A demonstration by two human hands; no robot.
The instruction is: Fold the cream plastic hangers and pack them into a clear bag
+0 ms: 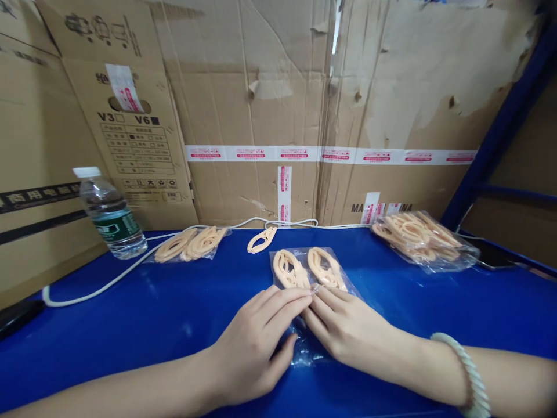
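My left hand [261, 339] and my right hand [350, 325] meet at the front of a clear plastic bag [303, 351] on the blue table. The fingertips of both are pressed together on its film, while the left thumb stands apart. Inside the bag lie two beige folded hangers, a left one [287, 268] and a right one [322, 267], side by side with their lower ends partly behind my fingers. Beyond the bag, a single loose beige hanger [261, 240] rests on the table. A pale twisted bangle [463, 371] circles my right wrist.
Bagged beige hangers [202, 242] lie at the back left, and a larger bagged pile [413, 235] at the back right. A water bottle [114, 217] stands at left near a white cable [100, 293]. Cardboard [261, 116] walls the back; a dark phone-like object [498, 258] lies right.
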